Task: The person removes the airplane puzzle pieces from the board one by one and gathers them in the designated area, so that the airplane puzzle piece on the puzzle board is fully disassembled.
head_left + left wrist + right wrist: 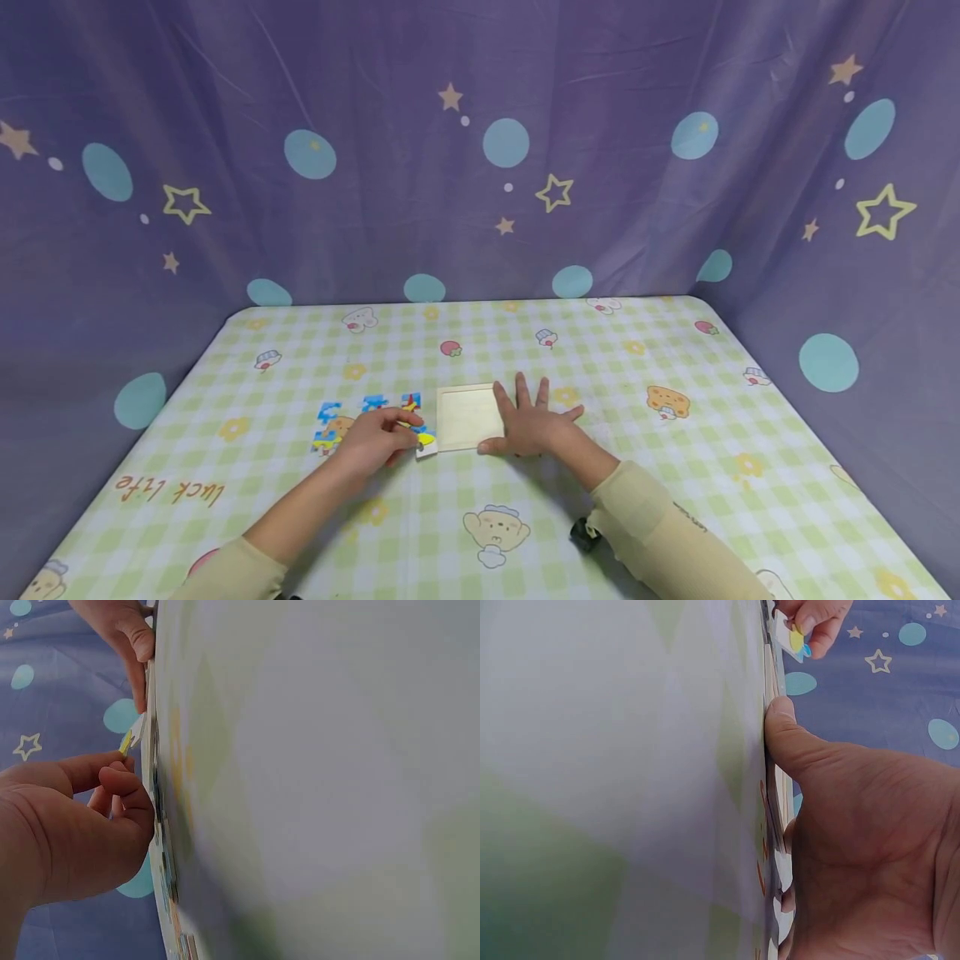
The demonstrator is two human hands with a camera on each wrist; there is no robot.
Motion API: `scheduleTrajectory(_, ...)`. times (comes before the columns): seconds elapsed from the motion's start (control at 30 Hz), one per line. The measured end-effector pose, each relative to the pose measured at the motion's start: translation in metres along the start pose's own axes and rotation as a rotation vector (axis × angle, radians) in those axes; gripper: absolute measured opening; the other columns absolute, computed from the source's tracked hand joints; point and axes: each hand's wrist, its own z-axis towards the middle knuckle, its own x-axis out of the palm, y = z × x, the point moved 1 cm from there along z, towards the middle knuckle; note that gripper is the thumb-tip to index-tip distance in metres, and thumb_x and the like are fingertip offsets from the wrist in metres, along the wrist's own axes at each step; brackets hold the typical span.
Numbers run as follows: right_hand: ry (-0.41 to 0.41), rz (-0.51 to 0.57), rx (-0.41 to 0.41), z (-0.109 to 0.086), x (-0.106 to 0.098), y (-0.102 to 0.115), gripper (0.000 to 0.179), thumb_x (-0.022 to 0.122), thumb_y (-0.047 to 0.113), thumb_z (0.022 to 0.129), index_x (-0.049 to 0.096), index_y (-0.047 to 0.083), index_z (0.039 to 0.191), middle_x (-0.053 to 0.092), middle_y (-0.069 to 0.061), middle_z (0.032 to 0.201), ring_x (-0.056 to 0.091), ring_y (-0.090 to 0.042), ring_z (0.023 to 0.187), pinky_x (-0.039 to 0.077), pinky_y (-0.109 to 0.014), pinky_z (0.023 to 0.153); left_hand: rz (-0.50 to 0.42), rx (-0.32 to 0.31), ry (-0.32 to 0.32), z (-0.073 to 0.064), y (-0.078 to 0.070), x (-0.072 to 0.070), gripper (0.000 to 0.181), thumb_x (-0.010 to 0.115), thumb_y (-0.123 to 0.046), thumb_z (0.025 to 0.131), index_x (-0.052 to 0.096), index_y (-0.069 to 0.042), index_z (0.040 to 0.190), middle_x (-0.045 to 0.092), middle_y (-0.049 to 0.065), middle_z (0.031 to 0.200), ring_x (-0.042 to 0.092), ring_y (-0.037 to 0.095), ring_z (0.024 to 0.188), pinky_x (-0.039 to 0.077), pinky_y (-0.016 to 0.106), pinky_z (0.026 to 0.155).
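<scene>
My left hand [377, 440] pinches a puzzle piece [427, 443], white and yellow with a little blue, between thumb and fingertips. In the right wrist view the same puzzle piece [793, 636] is tilted, raised at the frame's side. A square, pale wooden puzzle frame [465, 444] lies flat just right of that piece, its inside bare. My right hand [531, 425] rests on the frame's right side with fingers spread, the thumb [781, 724] at its near edge. More puzzle pieces [328, 412], blue, yellow and red, lie on the cloth around the left hand, which partly hides them.
A green-and-white checked cloth [300, 533] with printed cartoon figures covers the table. Purple curtains [480, 233] with stars and dots stand behind and at both sides. A small black object [584, 535] sits by the right sleeve.
</scene>
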Motion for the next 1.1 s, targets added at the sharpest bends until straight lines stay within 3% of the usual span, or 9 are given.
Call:
scheduleTrajectory(0.27, 0.002, 0.004, -0.002, -0.001, -0.002, 0.001, 0.106, 0.059, 0.075, 0.085, 0.008, 0.026, 0.164, -0.005, -0.015, 0.168, -0.010, -0.050, 0.149, 0.010, -0.092, 0.088, 0.039, 0.033, 0.034, -0.004, 0.006, -0.009, 0.024, 0.068, 0.001, 0.087, 0.070, 0.000, 0.110, 0.052, 0.004, 0.064, 0.040, 0.016, 0.052, 0.043, 0.030, 0.060)
scheduleTrajectory(0.5, 0.001, 0.004, -0.008, 0.000, -0.002, 0.002, 0.107, 0.058, 0.076, 0.085, 0.007, 0.026, 0.164, -0.006, -0.015, 0.168, -0.010, -0.050, 0.149, 0.010, -0.092, 0.089, 0.145, 0.049, -0.004, -0.005, 0.006, -0.013, 0.019, 0.071, 0.000, 0.087, 0.073, -0.002, 0.105, 0.064, 0.005, 0.083, 0.052, 0.018, 0.067, 0.045, 0.029, 0.063)
scheduleTrajectory(0.83, 0.004, 0.003, -0.007, 0.000, -0.003, 0.002, 0.107, 0.058, 0.076, 0.085, 0.006, 0.026, 0.164, -0.006, -0.014, 0.168, -0.010, -0.049, 0.149, 0.009, -0.091, 0.090, 0.257, 0.054, -0.031, -0.005, 0.007, -0.015, 0.016, 0.072, -0.001, 0.087, 0.074, -0.007, 0.102, 0.065, 0.002, 0.089, 0.057, 0.018, 0.082, 0.048, 0.032, 0.073)
scheduleTrajectory(1.1, 0.009, 0.013, -0.002, -0.002, -0.001, -0.002, 0.106, 0.057, 0.076, 0.086, 0.007, 0.025, 0.165, -0.005, -0.014, 0.168, -0.009, -0.048, 0.149, 0.009, -0.091, 0.089, 0.260, 0.082, -0.077, -0.004, 0.006, -0.015, 0.012, 0.071, -0.009, 0.093, 0.073, -0.009, 0.105, 0.066, 0.001, 0.095, 0.058, 0.018, 0.081, 0.050, 0.031, 0.062)
